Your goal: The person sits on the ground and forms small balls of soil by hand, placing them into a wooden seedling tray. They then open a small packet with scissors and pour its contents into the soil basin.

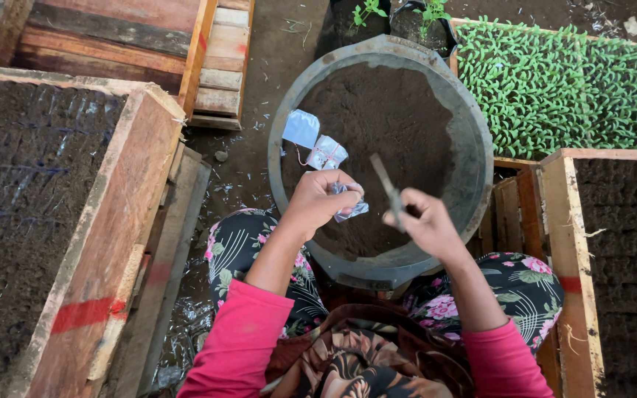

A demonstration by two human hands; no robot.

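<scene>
The left hand (317, 200) is closed around a small crumpled clear plastic bag (349, 208), held just above the near part of the soil. The right hand (425, 221) is clenched on a thin flat stick (386, 186), which slants up and away from the fingers over the soil, its tip apart from the bag. Both hands hover over a wide round grey basin (473, 147) filled with dark, fine potting soil (388, 118).

Just beyond the left hand, two more small plastic bags (312, 140) lie on the soil near the basin's left rim; they look flat and unfilled. The bag in hand also looks limp, so the filling seems barely started for these three.

The person sits with floral-patterned knees on either side of the basin, in pink sleeves. To the left stands a wooden-framed bed (123, 221) packed with rows of soil-filled bags; a similar frame (573, 258) stands at the right. Beyond it, a tray of dense green seedlings (562, 88) sits near the basin's far right edge.
</scene>
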